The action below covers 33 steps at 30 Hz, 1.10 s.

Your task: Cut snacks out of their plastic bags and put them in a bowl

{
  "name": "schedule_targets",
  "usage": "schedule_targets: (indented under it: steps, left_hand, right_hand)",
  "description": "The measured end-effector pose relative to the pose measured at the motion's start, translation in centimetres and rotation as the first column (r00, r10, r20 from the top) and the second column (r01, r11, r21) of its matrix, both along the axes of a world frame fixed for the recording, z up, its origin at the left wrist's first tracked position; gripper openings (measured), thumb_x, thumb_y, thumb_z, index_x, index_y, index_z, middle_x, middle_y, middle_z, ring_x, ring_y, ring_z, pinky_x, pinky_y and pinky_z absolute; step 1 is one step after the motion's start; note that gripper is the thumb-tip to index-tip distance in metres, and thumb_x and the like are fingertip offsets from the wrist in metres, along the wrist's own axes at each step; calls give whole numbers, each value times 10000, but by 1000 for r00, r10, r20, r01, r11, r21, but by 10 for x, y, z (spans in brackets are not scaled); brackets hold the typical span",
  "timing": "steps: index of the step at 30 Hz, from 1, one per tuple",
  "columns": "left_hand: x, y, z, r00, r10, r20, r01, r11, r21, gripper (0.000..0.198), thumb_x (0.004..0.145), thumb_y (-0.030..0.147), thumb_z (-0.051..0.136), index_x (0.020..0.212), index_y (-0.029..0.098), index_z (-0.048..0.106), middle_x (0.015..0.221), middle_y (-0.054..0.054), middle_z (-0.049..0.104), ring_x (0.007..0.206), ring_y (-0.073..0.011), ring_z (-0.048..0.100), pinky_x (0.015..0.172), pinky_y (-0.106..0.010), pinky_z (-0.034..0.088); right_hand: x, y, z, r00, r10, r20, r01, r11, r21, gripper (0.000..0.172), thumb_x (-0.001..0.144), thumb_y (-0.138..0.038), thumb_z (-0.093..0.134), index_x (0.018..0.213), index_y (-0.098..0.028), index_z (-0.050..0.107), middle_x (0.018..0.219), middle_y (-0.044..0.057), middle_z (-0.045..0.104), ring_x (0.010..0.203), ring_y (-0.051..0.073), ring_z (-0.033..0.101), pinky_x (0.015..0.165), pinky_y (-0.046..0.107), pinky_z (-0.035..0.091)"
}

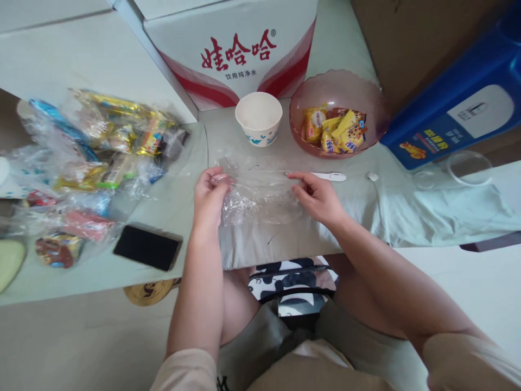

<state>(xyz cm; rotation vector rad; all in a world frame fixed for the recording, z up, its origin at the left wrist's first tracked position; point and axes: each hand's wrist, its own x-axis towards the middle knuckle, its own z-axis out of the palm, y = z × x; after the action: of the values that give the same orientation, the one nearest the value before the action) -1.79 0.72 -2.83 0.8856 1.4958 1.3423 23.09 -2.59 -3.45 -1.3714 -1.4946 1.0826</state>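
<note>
A crinkled clear plastic bag (260,190) is stretched between my two hands, low over the cloth-covered table. My left hand (211,198) pinches its left end between thumb and fingers. At the other end, my right hand (319,195) is closed on the plastic with bent fingers. A white handle-like tool (331,176) lies just beyond the right hand, partly hidden by it. Behind the bag stands a white paper cup (259,119) with blue leaf prints, upright. To the cup's right, a pink clear bowl (299,133) holds several yellow snack packets (345,130).
A heap of wrapped snacks (118,136) covers the left side, with a black phone (148,247) in front. A white water carton (236,49) stands behind. On the right are a blue box (443,119), a clear plastic cup (468,168) and a small white scrap (372,176).
</note>
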Motion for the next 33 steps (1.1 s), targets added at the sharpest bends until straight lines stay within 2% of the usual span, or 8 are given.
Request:
schedule_targets:
  steps: [5,11,17,22,26,29,31,33]
  left_hand:
    - [-12,-3,4,941,-245,-234,232,969,-80,497,549,13,806,1009,177,716,789,12,691,700,-131,646,685,-222,484]
    - [-18,-7,3,933,-240,-270,235,971,-49,253,661,199,832,906,161,783,620,11,634,563,-128,579,575,-224,425]
    - [-21,-4,-6,871,-270,-410,297,955,2,158,699,321,816,758,179,781,648,0,631,584,-123,511,570,-244,390]
    - [-27,1,-10,830,-192,-524,269,960,74,128,679,289,828,696,186,754,918,-60,621,864,-189,614,656,-279,459]
    - [-28,-3,-3,897,-214,-386,296,941,166,218,639,325,867,640,187,698,1162,-105,663,1129,-265,629,851,-348,527]
    - [-24,-11,7,940,-319,-124,339,916,215,294,639,378,874,611,190,650,1004,-81,733,1044,-255,693,947,-397,531]
    - [-20,-14,13,932,-360,40,346,916,202,316,634,397,868,607,195,627,813,-47,730,915,-234,726,875,-375,557]
    - [-16,-16,17,929,-345,131,322,931,173,317,635,396,849,618,199,601,717,-20,714,775,-197,720,751,-321,562]
  right_hand:
    - [7,2,-4,983,19,182,-18,1000,-11,414,761,-248,705,1174,-244,723,835,10,703,677,174,598,704,333,443]
    - [15,-1,-1,999,-13,43,11,999,47,532,763,-207,561,1286,-225,661,693,-47,577,613,147,516,647,294,424]
    - [25,-2,-5,967,-32,252,6,994,105,243,841,-278,567,908,-184,782,606,-27,493,576,138,465,635,309,424]
    - [33,0,-13,897,-223,381,64,920,386,225,872,-372,665,872,-213,823,981,101,626,857,213,621,761,378,536]
    - [33,-1,-8,918,-236,320,29,843,537,167,877,-343,686,834,-227,799,1273,152,654,1197,320,630,917,467,552]
    - [30,-6,0,974,-79,213,-23,898,440,162,887,-327,663,787,-221,737,1007,108,751,1072,295,706,948,472,551]
    - [31,-9,5,997,19,70,-33,978,207,200,913,-363,640,796,-211,697,786,56,731,765,216,708,753,375,574]
    - [37,-12,11,980,148,-130,-159,984,-76,253,931,-443,646,880,-199,689,665,13,692,524,139,595,551,283,497]
